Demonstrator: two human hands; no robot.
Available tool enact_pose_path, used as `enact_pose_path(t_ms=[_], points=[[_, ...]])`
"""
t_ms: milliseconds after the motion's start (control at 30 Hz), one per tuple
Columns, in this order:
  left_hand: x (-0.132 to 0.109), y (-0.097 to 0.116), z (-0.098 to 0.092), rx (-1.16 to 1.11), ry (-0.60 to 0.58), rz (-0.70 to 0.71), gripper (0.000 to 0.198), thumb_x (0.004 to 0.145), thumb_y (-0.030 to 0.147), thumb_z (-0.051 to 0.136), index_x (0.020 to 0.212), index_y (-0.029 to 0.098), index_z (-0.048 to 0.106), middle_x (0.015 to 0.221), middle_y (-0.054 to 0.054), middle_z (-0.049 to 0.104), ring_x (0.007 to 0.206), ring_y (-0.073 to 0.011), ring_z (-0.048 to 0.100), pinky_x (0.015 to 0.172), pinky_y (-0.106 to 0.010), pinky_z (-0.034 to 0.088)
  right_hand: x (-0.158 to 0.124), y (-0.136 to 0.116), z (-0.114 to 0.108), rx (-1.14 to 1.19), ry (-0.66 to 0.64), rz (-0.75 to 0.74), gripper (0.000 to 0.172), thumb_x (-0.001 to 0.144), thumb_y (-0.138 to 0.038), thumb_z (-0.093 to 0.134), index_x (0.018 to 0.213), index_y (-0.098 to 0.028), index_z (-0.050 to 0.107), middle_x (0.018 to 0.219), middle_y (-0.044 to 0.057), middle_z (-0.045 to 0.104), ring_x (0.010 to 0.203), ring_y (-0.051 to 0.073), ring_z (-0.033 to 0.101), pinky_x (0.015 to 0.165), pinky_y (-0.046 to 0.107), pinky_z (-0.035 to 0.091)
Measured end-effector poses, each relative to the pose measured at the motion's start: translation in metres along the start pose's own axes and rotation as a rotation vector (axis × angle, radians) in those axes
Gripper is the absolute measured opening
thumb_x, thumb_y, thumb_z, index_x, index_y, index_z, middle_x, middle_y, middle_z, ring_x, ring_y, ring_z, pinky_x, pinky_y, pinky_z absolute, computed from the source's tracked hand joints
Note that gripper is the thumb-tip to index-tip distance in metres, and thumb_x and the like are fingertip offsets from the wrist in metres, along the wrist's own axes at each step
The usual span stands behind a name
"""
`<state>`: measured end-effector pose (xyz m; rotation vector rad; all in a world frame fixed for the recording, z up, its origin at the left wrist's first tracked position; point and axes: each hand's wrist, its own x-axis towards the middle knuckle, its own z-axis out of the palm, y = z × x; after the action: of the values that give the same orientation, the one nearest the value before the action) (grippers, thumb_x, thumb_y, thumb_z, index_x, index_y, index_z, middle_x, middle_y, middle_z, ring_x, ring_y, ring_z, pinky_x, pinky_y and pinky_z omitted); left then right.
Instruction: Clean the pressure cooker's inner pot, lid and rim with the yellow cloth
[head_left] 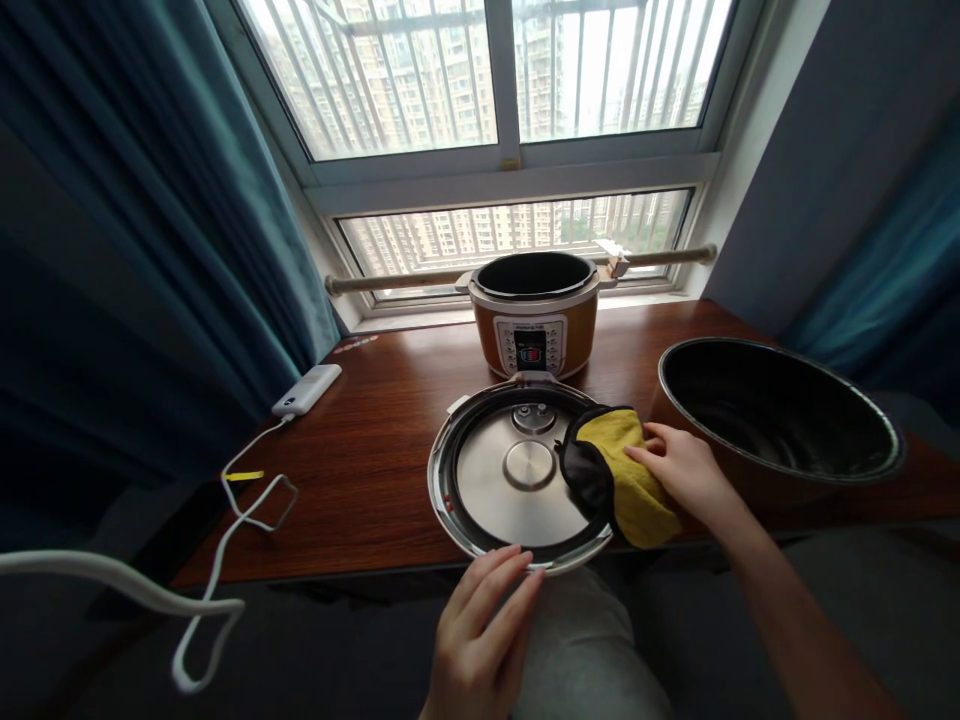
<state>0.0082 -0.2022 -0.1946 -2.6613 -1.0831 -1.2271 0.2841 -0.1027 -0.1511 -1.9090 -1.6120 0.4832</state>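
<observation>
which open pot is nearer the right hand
The inner pot at the far right, beside the right hand; the electric cooker, with its control panel, stands farther back.

And there's our left hand (484, 630), fingers (484, 580) stretched forward, slightly bent; our right hand (684, 468) pinches, forearm (799, 600) slanting in.

Daylight enters through the window (504, 90) at top centre; its panes are almost blown out, leaving the apartment blocks (480, 232) beyond pale and hazy. The blue curtain (172, 170) at upper left and both lower corners fall into deep shadow. Soft sheen marks the wooden tabletop (390, 400) and the steel pressure-cooker lid (487, 480) at centre. Wide-angle distortion stretches the inner pot (750, 390) towards the right edge.
</observation>
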Motion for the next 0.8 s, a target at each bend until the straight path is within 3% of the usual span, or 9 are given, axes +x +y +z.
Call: enact_pose_path(t_ms=[133,367,467,567,600,700,733,767,800], points=[[-0.001,-0.001,0.0,0.007,0.0,0.002,0.044,0.076,0.0,0.052,0.118,0.013,0.055,0.115,-0.013,0.057,0.115,-0.0237,0.047,0.092,-0.037,0.047,0.014,-0.022,-0.012,0.063,0.305,-0.079,0.037,0.071,-0.029,0.064,0.106,-0.014,0.064,0.077,0.006,0.068,0.069,0.019,0.064,0.067,0.03,0.048],[-0.004,-0.004,0.0,0.002,-0.016,-0.012,0.048,0.076,-0.001,0.052,0.122,0.014,0.052,0.119,-0.013,0.054,0.117,-0.0248,0.045,0.093,-0.04,0.045,0.019,-0.096,-0.092,0.212,0.945,-0.49,0.036,0.078,-0.028,0.06,0.113,-0.022,0.058,0.1,0.006,0.062,0.084,0.02,0.061,0.066,0.029,0.052],[-0.001,-0.003,0.0,-0.001,-0.005,-0.009,0.048,0.076,-0.001,0.052,0.121,0.014,0.052,0.118,-0.013,0.054,0.116,-0.0241,0.045,0.093,-0.039,0.045,0.013,-0.107,-0.099,0.202,1.032,-0.608,0.043,0.075,-0.023,0.064,0.117,-0.022,0.055,0.105,0.007,0.059,0.086,0.02,0.06,0.062,0.027,0.051],[0.001,-0.002,0.0,0.002,0.005,-0.01,0.046,0.076,-0.001,0.052,0.119,0.013,0.053,0.117,-0.013,0.054,0.116,-0.0237,0.045,0.093,-0.038,0.045,0.005,-0.093,-0.074,0.299,0.785,-0.6,0.051,0.073,-0.02,0.064,0.122,-0.021,0.048,0.097,0.005,0.061,0.083,0.018,0.061,0.065,0.027,0.052],[0.001,-0.002,-0.001,0.002,0.007,-0.009,0.046,0.076,-0.001,0.052,0.119,0.013,0.054,0.117,-0.013,0.054,0.116,-0.0238,0.045,0.093,-0.038,0.045,0.001,-0.085,-0.062,0.321,0.602,-0.591,0.049,0.074,-0.02,0.063,0.12,-0.02,0.048,0.092,0.003,0.062,0.081,0.018,0.062,0.067,0.028,0.052],[0.001,-0.002,-0.001,-0.002,0.003,-0.008,0.045,0.076,-0.001,0.052,0.119,0.013,0.054,0.117,-0.013,0.054,0.116,-0.024,0.045,0.093,-0.038,0.045,-0.011,-0.059,-0.027,0.252,-0.139,-0.594,0.022,0.076,-0.024,0.06,0.097,-0.018,0.063,0.082,0.002,0.067,0.076,0.016,0.064,0.07,0.026,0.05],[0.0,-0.002,-0.001,-0.002,0.001,-0.006,0.046,0.075,-0.001,0.053,0.119,0.013,0.054,0.117,-0.013,0.054,0.116,-0.024,0.045,0.093,-0.038,0.045,-0.014,-0.05,-0.018,0.234,-0.27,-0.56,0.015,0.079,-0.027,0.058,0.088,-0.018,0.066,0.08,0.002,0.068,0.075,0.016,0.064,0.07,0.025,0.049],[0.0,-0.002,-0.001,-0.003,-0.002,-0.004,0.046,0.075,-0.001,0.053,0.119,0.013,0.054,0.117,-0.013,0.054,0.116,-0.0241,0.045,0.093,-0.038,0.045,-0.016,-0.042,-0.011,0.225,-0.299,-0.496,0.018,0.082,-0.03,0.054,0.082,-0.018,0.067,0.08,0.002,0.069,0.076,0.016,0.064,0.069,0.025,0.048],[0.0,-0.002,-0.001,-0.004,-0.007,-0.001,0.047,0.075,-0.002,0.053,0.12,0.013,0.053,0.117,-0.013,0.054,0.116,-0.0243,0.045,0.093,-0.039,0.045,-0.017,-0.035,-0.006,0.214,-0.232,-0.405,0.024,0.085,-0.033,0.049,0.078,-0.018,0.067,0.08,0.003,0.069,0.076,0.016,0.064,0.069,0.025,0.047]])
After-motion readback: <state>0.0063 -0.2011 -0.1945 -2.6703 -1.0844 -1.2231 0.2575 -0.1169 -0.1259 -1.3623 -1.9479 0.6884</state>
